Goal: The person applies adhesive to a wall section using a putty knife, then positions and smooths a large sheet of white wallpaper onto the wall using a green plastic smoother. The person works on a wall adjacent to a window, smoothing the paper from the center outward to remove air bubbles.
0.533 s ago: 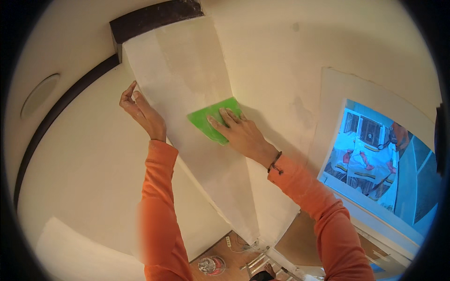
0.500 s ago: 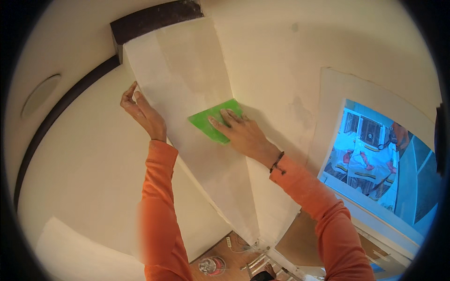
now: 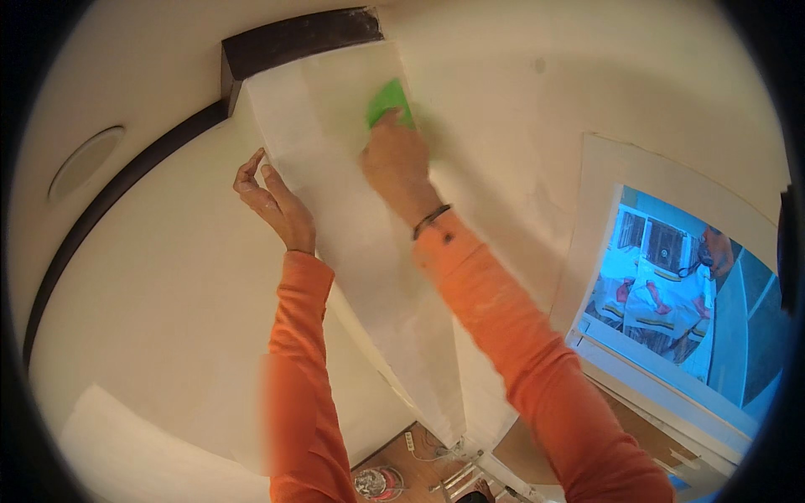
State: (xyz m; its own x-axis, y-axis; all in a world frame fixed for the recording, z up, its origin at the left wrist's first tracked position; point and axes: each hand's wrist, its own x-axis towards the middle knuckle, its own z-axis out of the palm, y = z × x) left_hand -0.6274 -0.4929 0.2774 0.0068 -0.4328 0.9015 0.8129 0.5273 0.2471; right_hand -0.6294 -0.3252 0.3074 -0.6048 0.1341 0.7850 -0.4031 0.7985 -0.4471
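A tall white column face (image 3: 352,218) runs up to a dark brown trim. High on it, close to its right edge, my right hand (image 3: 398,163) presses a sheet of green sandpaper (image 3: 388,102). The fingers are slightly blurred and partly hidden behind the back of the hand. On the column's left edge rests my left hand (image 3: 281,210), fingers loosely bent and apart, holding nothing. Pale dust coats its fingertips.
The dark trim (image 3: 302,40) caps the column. To the right is a window opening (image 3: 654,285) with bluish light. Far below are a ladder (image 3: 461,482), a round container (image 3: 377,482) and a power strip (image 3: 410,442) on the brown floor.
My right hand has slid the sandpaper up the column, from its middle to near the top. My left hand keeps its place on the column edge; the view has shifted slightly.
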